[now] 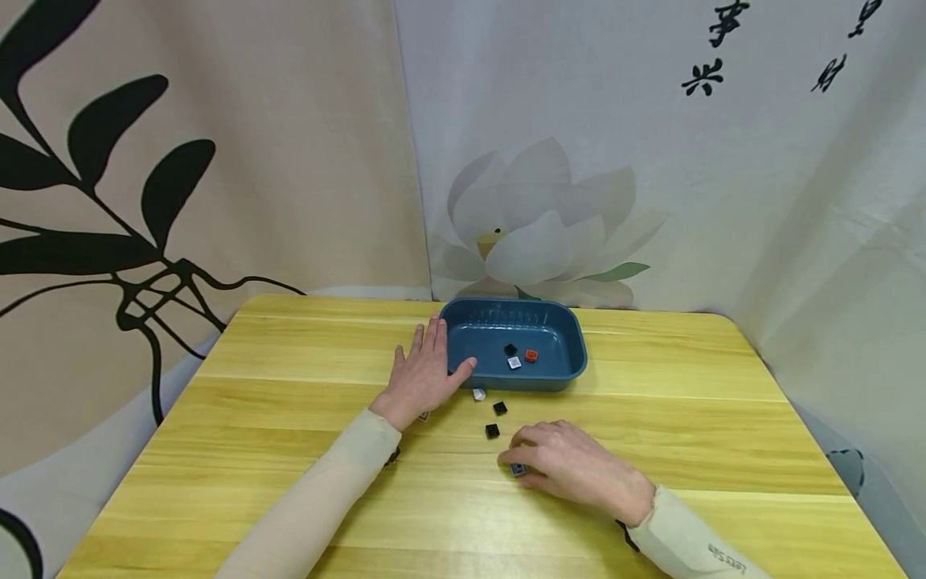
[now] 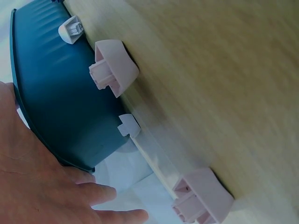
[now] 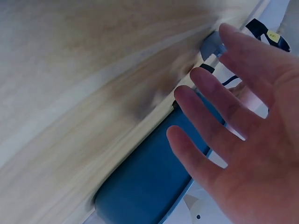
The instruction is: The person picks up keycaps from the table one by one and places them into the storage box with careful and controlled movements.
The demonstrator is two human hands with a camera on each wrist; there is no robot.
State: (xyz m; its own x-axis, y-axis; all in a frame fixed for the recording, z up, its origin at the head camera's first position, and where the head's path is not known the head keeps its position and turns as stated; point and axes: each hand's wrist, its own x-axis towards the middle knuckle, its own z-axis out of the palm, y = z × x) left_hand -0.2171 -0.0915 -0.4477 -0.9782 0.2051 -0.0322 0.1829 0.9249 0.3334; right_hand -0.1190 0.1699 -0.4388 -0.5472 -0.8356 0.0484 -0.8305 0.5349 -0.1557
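Note:
A dark blue tray point(image 1: 477, 383) stands at the far side of the table, with a black, a white and an orange keycap point(image 1: 531, 355) lying in it. My left hand point(image 1: 422, 374) lies against the tray's left end, fingers straight and thumb over the near rim. Out on the table, my right hand point(image 1: 567, 466) pinches a blue-grey keycap point(image 1: 518, 469) between thumb and index finger; the other fingers are loosely bent. In the right wrist view this keycap point(image 3: 211, 45) shows at the thumb and index tips. Two black keycaps point(image 1: 493, 431) and a white one point(image 1: 479, 395) lie between the hands and the tray.
Pale pink keycaps point(image 2: 116, 67) lie near the left wrist, one partly hidden under it in the head view. The wooden table point(image 1: 687, 402) ends at a printed curtain point(image 1: 325, 161) behind the tray.

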